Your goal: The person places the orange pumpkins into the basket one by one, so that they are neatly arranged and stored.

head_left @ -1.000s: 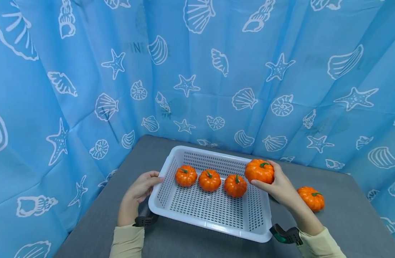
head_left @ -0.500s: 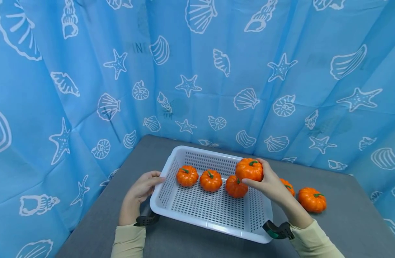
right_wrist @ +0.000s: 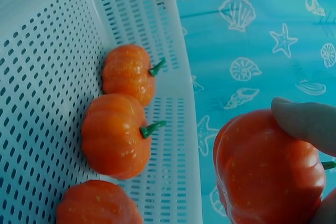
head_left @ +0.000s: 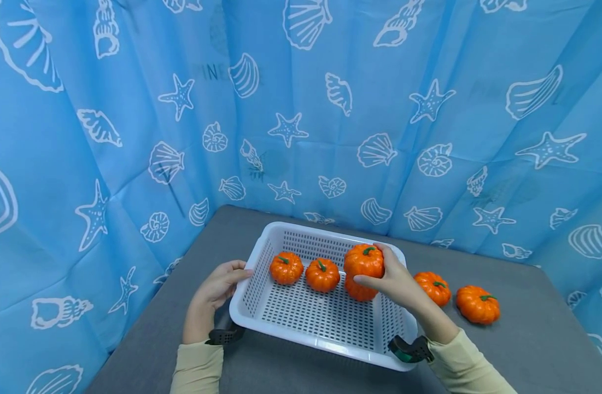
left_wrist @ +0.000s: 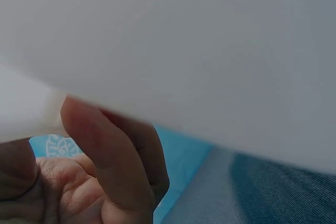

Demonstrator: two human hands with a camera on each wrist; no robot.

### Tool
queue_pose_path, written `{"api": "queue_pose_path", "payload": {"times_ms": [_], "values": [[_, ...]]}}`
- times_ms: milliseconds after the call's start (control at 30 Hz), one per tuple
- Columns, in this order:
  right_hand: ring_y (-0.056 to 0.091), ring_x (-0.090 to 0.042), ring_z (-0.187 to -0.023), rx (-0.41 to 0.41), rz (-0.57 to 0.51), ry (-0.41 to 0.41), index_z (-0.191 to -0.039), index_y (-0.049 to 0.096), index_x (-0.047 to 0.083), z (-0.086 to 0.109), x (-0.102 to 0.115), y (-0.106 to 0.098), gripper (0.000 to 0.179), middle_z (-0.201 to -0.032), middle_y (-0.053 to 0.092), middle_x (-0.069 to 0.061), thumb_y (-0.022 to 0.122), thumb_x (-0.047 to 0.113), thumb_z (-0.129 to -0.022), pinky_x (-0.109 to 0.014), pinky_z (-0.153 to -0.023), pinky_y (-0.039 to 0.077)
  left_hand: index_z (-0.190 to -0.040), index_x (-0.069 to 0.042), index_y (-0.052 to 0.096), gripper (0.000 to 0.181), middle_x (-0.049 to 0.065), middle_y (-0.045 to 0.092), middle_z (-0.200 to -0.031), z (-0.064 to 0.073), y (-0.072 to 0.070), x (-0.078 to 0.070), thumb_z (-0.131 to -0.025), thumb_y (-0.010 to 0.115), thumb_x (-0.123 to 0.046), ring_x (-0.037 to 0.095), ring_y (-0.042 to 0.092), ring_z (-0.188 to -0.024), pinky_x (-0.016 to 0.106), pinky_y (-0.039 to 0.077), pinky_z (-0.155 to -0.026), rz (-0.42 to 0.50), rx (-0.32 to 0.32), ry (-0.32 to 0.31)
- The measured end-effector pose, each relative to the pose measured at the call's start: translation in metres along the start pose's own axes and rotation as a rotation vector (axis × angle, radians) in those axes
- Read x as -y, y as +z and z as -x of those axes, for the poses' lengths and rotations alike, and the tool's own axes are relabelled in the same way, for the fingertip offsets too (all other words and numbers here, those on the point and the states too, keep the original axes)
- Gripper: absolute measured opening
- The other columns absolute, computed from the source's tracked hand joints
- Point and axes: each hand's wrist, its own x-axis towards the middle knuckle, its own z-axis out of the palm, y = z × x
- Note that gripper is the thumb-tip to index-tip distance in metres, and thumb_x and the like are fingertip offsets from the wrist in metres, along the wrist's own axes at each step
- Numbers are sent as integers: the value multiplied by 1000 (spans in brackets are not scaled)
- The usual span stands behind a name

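Observation:
My right hand [head_left: 393, 278] grips a small orange pumpkin [head_left: 363, 260] with a green stem, thumb in front and fingers behind. This pumpkin is over the right part of a white perforated basket [head_left: 320, 343], partly covering another pumpkin [head_left: 361, 291] inside. Two more pumpkins, one at the left [head_left: 286, 268] and one in the middle [head_left: 322, 275], sit in a row in the basket. At the basket's left end, my left hand [head_left: 222, 285] pinches the rim, thumb on top. In the left wrist view its fingers [left_wrist: 105, 150] curl under the white plastic [left_wrist: 184, 61].
To the right of the basket, two pumpkins, a nearer one [head_left: 432, 288] and a farther-right one [head_left: 478, 305], rest on the dark grey table [head_left: 522, 350]. A blue curtain [head_left: 301, 109] with white shells and starfish hangs behind and at the left.
My right hand has carried the pumpkin leftward, from the basket's right edge to above the third pumpkin. One table pumpkin, hidden earlier behind the arm, now shows. My left hand stays at the rim.

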Motion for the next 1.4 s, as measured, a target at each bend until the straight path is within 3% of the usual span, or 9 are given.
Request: {"api": "queue_pose_path", "payload": {"times_ms": [267, 533, 800, 1033, 1400], "values": [[47, -31, -109, 15, 17, -14, -140, 10, 8, -10, 8, 9, 95, -130, 38, -16, 70, 40, -74, -45, -87, 47, -115, 9, 43, 46, 29, 55, -111, 0, -1, -3, -85, 59, -21, 30, 64, -85, 42, 53, -72, 2, 5, -4], [47, -29, -109, 27, 71, -32, -140, 13, 9, -20, 18, 22, 95, -130, 39, -13, 71, 42, -72, -46, -88, 46, -114, 8, 45, 46, 26, 58, -106, 0, -1, -5, -85, 60, -23, 22, 64, -74, 31, 54, -63, -14, -5, -17], [49, -26, -107, 77, 66, -98, -140, 16, 8, -31, 28, 38, 94, -128, 41, -11, 73, 37, -71, -44, -88, 47, -113, 9, 44, 44, 29, 56, -109, 1, -2, -3, -86, 59, -22, 28, 65, -81, 37, 54, -68, -14, 6, -2], [51, -22, -103, 152, 22, -156, -138, 22, 11, -44, 29, 51, 88, -124, 44, -7, 75, 30, -70, -39, -84, 49, -112, 9, 45, 41, 27, 58, -106, 1, 3, 2, -86, 58, -21, 22, 64, -74, 30, 54, -62, 4, 17, -4], [46, -19, -106, 340, 118, -214, -139, 21, 17, -58, 32, 78, 89, -128, 40, -4, 74, 37, -70, -39, -88, 45, -113, 10, 45, 44, 28, 58, -106, 2, 1, 1, -86, 59, -21, 21, 63, -73, 29, 53, -60, -13, 6, 12]]}}
